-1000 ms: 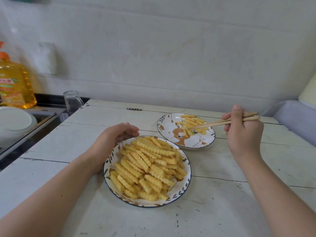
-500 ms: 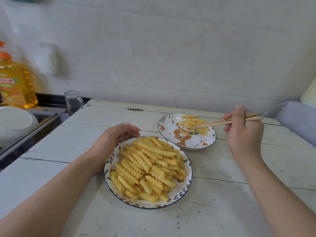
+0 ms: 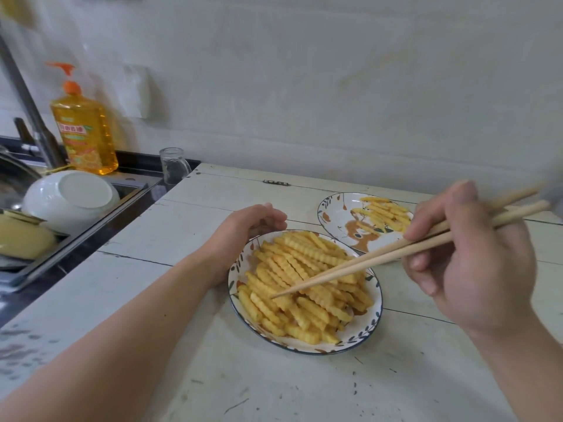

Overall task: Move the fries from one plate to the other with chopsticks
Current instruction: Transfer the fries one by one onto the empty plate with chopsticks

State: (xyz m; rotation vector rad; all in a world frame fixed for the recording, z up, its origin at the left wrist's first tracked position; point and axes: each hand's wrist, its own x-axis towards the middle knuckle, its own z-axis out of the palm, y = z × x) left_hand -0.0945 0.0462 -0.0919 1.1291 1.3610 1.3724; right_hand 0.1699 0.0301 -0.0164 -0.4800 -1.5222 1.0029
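Fingers (image 3: 426,236) of the right hand (image 3: 469,263) curl around a pair of wooden chopsticks (image 3: 380,257), pinching them near their thick ends; the 2 sticks lie close together and slant down to the left, their tips meeting over the pile of crinkle-cut fries (image 3: 304,284) on the near plate (image 3: 362,333); whether the tips touch a fry cannot be told from this angle. The left hand (image 3: 243,229) rests on the table (image 3: 274,391) at the near plate's far-left rim, its fingers loosely curled against the edge, gripping nothing that can be seen; the forearm runs back toward the lower left corner.

The near plate, white with a dark rim and a leaf pattern, is heaped with fries across most of its surface; the far plate (image 3: 332,214), of the same pattern, sits just behind and to the right of it, carrying a small cluster of fries (image 3: 384,214) on its far half; part of that plate is hidden behind the right hand and the chopsticks.

The table is pale painted wood, scuffed and marked; along its left side runs a sink (image 3: 91,214) holding an upturned white bowl (image 3: 70,199) and a yellow dish (image 3: 21,236); a bottle of orange liquid with a pump top (image 3: 83,129) stands behind the sink, and a clear glass mug (image 3: 173,169) sits at the table's far-left corner.
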